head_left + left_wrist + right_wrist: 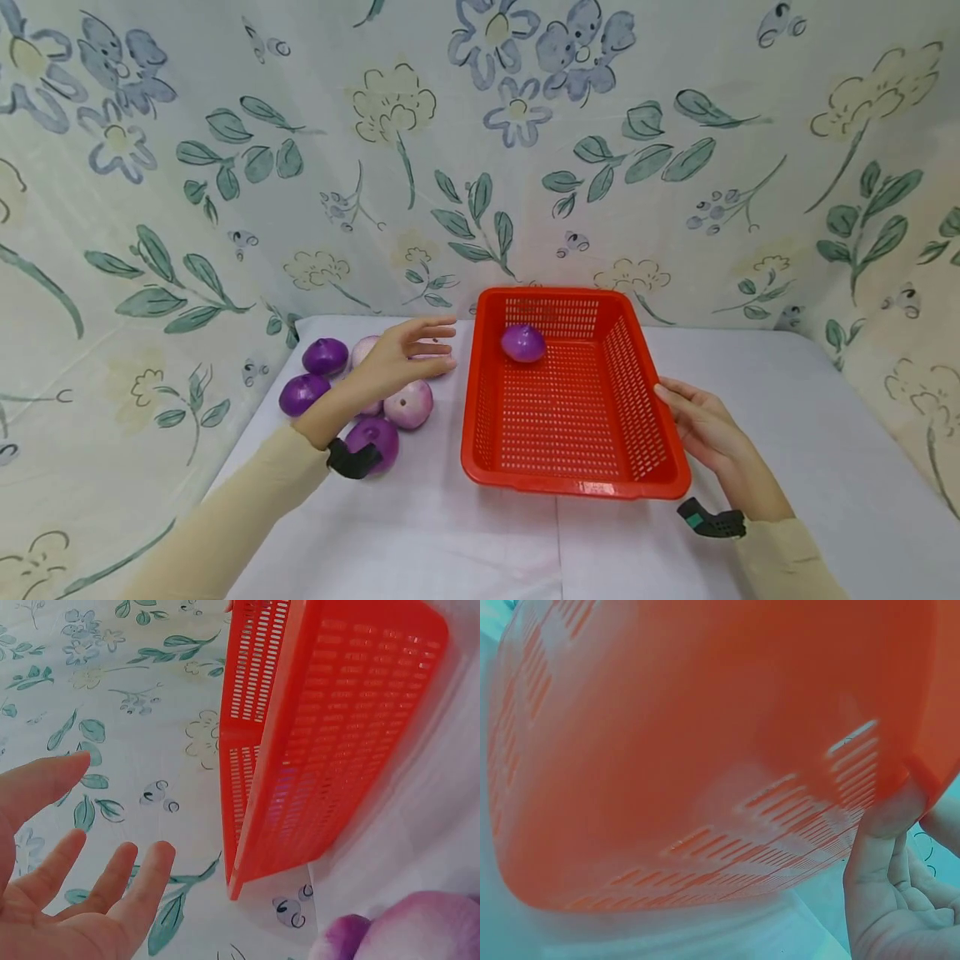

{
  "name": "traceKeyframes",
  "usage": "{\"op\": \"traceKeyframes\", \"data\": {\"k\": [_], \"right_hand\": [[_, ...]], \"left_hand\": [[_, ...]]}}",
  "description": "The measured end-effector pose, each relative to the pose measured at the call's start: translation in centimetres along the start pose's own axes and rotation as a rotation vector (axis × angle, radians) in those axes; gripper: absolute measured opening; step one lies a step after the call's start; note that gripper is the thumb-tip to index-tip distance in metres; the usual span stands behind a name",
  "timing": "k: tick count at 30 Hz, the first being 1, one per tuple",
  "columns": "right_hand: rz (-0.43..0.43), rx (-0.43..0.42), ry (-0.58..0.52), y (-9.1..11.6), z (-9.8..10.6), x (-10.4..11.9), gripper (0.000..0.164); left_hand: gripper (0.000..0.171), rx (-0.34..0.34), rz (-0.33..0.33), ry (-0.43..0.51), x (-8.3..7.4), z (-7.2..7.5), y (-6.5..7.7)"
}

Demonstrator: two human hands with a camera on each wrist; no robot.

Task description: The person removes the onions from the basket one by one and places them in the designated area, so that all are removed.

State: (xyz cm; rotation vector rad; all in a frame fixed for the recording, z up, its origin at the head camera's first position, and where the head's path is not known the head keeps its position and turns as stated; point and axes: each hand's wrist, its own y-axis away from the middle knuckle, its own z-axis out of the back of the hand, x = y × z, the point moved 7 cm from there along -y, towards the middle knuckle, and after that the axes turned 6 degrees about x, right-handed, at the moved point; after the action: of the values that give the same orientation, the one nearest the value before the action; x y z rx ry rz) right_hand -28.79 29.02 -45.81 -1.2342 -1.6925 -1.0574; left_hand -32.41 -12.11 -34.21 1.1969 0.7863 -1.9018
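A red plastic basket [577,486] with slotted walls stands on the white cloth, and a purple onion [524,343] lies in its back left part. At the basket's right rim my right hand [705,429] pinches the edge; the right wrist view shows its thumb [896,814] against the outer wall. My left hand [393,360] hangs over the group of onions to the left of the basket, fingers spread and holding nothing. Partly hidden under that hand and forearm are dark purple onions [326,357] and paler pink-white ones [409,405].
White cloth [757,392] covers the table. Behind it and along both sides hangs a floral curtain [480,183]. The basket's far end stands close to the curtain. In the left wrist view, pale purple onions [424,926] show below the basket's outer wall.
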Motion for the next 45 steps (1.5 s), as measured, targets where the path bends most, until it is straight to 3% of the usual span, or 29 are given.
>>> {"op": "traceKeyframes", "data": {"k": [10,22,26,34,40,45], "right_hand": [[0.006,0.006,-0.004,-0.1,-0.1,-0.1,0.011],[0.007,0.007,-0.001,0.0,0.0,0.1,0.012],[0.006,0.003,0.008,0.0,0.0,0.0,0.012],[0.014,0.017,0.008,0.0,0.0,0.1,0.013],[0.013,0.017,0.009,0.0,0.1,0.0,0.013],[0.015,0.026,-0.001,0.0,0.1,-0.1,0.013]], "left_hand": [[0.057,0.017,-0.026,0.045,-0.9,-3.2,-5.1],[0.060,-0.088,0.033,0.072,-0.4,-5.7,-10.0],[0.061,-0.110,0.050,0.120,0.0,-6.5,-11.2],[0.058,-0.188,0.104,0.077,1.1,-8.0,-13.1],[0.056,-0.253,0.183,0.024,2.2,-8.7,-13.9],[0.053,-0.314,0.251,0.067,3.4,-9.2,-14.7]]}}
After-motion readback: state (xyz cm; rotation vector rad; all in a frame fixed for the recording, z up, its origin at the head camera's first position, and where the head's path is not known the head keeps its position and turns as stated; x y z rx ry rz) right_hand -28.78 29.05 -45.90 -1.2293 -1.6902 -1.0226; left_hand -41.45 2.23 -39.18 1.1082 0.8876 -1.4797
